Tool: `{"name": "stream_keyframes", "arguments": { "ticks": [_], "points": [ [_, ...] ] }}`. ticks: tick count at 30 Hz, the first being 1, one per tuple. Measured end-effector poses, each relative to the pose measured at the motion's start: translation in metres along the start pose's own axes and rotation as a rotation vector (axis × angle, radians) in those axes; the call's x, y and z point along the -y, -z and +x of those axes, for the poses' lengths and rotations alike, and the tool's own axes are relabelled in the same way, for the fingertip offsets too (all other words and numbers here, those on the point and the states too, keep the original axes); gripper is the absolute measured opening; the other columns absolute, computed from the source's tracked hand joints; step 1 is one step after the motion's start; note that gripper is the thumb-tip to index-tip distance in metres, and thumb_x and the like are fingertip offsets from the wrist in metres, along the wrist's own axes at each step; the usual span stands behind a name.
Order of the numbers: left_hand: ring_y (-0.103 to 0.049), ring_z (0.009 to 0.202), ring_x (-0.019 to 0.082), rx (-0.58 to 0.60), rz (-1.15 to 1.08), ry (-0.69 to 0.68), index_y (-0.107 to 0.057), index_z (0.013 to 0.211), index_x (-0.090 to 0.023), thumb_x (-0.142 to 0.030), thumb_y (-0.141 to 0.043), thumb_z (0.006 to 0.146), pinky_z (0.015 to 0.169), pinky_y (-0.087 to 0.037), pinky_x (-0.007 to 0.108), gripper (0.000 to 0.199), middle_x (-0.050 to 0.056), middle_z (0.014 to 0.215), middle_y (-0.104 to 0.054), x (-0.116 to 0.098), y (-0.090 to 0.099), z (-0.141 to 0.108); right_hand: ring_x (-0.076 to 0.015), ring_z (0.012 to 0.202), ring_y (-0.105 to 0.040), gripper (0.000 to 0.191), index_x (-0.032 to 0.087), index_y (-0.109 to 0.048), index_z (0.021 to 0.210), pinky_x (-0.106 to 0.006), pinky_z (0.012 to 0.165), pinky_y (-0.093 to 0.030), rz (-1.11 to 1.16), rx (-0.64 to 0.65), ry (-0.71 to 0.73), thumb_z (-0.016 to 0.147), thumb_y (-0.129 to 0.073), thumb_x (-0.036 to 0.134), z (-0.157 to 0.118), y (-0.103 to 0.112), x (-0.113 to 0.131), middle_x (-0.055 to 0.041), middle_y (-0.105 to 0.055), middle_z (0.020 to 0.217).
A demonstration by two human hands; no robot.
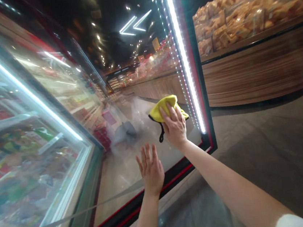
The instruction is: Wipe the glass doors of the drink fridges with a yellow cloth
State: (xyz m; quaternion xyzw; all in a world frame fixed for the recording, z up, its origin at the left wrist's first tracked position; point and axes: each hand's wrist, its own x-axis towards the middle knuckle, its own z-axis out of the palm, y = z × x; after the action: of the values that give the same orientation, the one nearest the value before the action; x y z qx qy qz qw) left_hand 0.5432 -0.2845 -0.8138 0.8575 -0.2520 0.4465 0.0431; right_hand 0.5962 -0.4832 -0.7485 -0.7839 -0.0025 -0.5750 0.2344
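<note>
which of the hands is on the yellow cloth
The right hand, higher up and nearer the bright light strip, has its fingers on the yellow cloth; the left hand, lower down, holds no cloth.

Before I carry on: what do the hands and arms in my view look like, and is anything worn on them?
The left hand and right hand are ungloved, with no watch visible at either wrist. Both forearms are bare; a white sleeve shows only on the right arm.

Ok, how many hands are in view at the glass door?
2: the right hand, holding a yellow cloth at the glass door, and the left hand, lower and further left, with no cloth. No others show.
</note>
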Motion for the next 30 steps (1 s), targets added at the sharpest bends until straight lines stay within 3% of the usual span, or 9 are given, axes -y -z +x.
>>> {"name": "stream_keyframes", "arguments": {
  "ticks": [3, 6, 9, 12, 14, 18, 21, 25, 30],
  "points": [
    [-0.008, 0.162, 0.026, -0.018, 0.009, 0.011, -0.011, 0.168, -0.024, -0.007, -0.058, 0.094, 0.131, -0.013, 0.058, 0.089, 0.013, 0.172, -0.021, 0.006, 0.001, -0.001, -0.0285, 0.147, -0.043, 0.047, 0.037, -0.062, 0.143, -0.049, 0.119, -0.04, -0.012, 0.028, 0.115, 0.101, -0.051, 0.021, -0.022, 0.002, -0.009, -0.0031, -0.056, 0.155],
    [-0.008, 0.162, 0.028, -0.031, 0.004, 0.056, -0.013, 0.168, -0.025, -0.007, -0.06, 0.093, 0.13, -0.014, 0.06, 0.09, 0.013, 0.173, -0.021, 0.012, 0.001, -0.001, -0.0298, 0.145, -0.043, 0.051, 0.031, -0.062, 0.144, -0.054, 0.118, -0.04, 0.001, -0.093, -0.064, 0.098, -0.046, 0.015, -0.018, -0.002, -0.022, -0.0062, -0.055, 0.154],
    [-0.011, 0.161, 0.029, -0.054, -0.018, 0.073, -0.014, 0.168, -0.027, -0.007, -0.059, 0.094, 0.13, -0.014, 0.061, 0.089, 0.013, 0.172, -0.023, 0.014, 0.0, -0.002, -0.0345, 0.152, -0.032, 0.06, 0.029, -0.05, 0.154, -0.063, 0.117, -0.037, -0.025, -0.164, -0.204, 0.097, -0.043, 0.015, 0.011, -0.011, -0.001, -0.0081, -0.046, 0.162],
    [-0.014, 0.161, 0.028, -0.083, -0.037, 0.08, -0.012, 0.168, -0.023, -0.007, -0.057, 0.094, 0.131, -0.015, 0.059, 0.088, 0.015, 0.17, -0.028, 0.014, -0.002, -0.002, -0.0384, 0.156, -0.023, 0.059, 0.033, -0.047, 0.156, -0.065, 0.118, -0.035, -0.076, -0.055, -0.064, 0.098, -0.051, 0.026, 0.023, -0.013, 0.033, -0.005, -0.041, 0.166],
    [-0.015, 0.161, 0.027, -0.1, -0.036, 0.08, -0.01, 0.168, -0.02, -0.007, -0.057, 0.095, 0.131, -0.016, 0.057, 0.088, 0.017, 0.17, -0.031, 0.015, -0.003, -0.003, -0.0358, 0.157, -0.023, 0.054, 0.035, -0.053, 0.152, -0.06, 0.122, -0.033, -0.096, 0.046, 0.118, 0.099, -0.055, 0.03, 0.011, -0.008, 0.036, -0.0029, -0.043, 0.165],
    [-0.014, 0.161, 0.027, -0.086, -0.042, 0.075, -0.009, 0.168, -0.02, -0.006, -0.057, 0.094, 0.132, -0.018, 0.055, 0.089, 0.016, 0.17, -0.029, 0.017, -0.004, -0.008, -0.0247, 0.152, -0.036, 0.045, 0.037, -0.062, 0.142, -0.047, 0.124, -0.034, -0.116, 0.109, 0.295, 0.102, -0.049, 0.023, -0.019, 0.005, -0.014, 0.0009, -0.056, 0.154],
    [-0.016, 0.161, 0.026, -0.074, -0.051, 0.082, -0.008, 0.168, -0.02, -0.006, -0.055, 0.094, 0.132, -0.018, 0.054, 0.089, 0.015, 0.17, -0.03, 0.018, -0.004, -0.01, -0.0284, 0.151, -0.037, 0.048, 0.028, -0.058, 0.146, -0.055, 0.122, -0.036, -0.07, -0.067, 0.111, 0.102, -0.042, 0.02, -0.006, 0.001, -0.038, -0.0055, -0.052, 0.157],
    [-0.019, 0.16, 0.027, -0.104, -0.058, 0.071, -0.009, 0.168, -0.019, -0.005, -0.052, 0.095, 0.132, -0.018, 0.054, 0.086, 0.016, 0.168, -0.034, 0.018, -0.004, -0.011, -0.032, 0.155, -0.029, 0.056, 0.025, -0.048, 0.155, -0.058, 0.123, -0.033, -0.041, -0.164, -0.038, 0.1, -0.042, 0.017, 0.035, -0.016, 0.008, -0.0085, -0.045, 0.163],
    [-0.02, 0.16, 0.026, -0.146, -0.079, 0.024, -0.013, 0.168, -0.02, -0.002, -0.053, 0.093, 0.133, -0.015, 0.054, 0.086, 0.015, 0.166, -0.04, 0.018, -0.004, -0.017, -0.0305, 0.158, -0.024, 0.056, 0.037, -0.053, 0.153, -0.055, 0.125, -0.033, -0.029, 0.061, 0.212, 0.099, -0.052, 0.021, 0.029, -0.017, 0.07, -0.0007, -0.046, 0.163]
  ]
}}
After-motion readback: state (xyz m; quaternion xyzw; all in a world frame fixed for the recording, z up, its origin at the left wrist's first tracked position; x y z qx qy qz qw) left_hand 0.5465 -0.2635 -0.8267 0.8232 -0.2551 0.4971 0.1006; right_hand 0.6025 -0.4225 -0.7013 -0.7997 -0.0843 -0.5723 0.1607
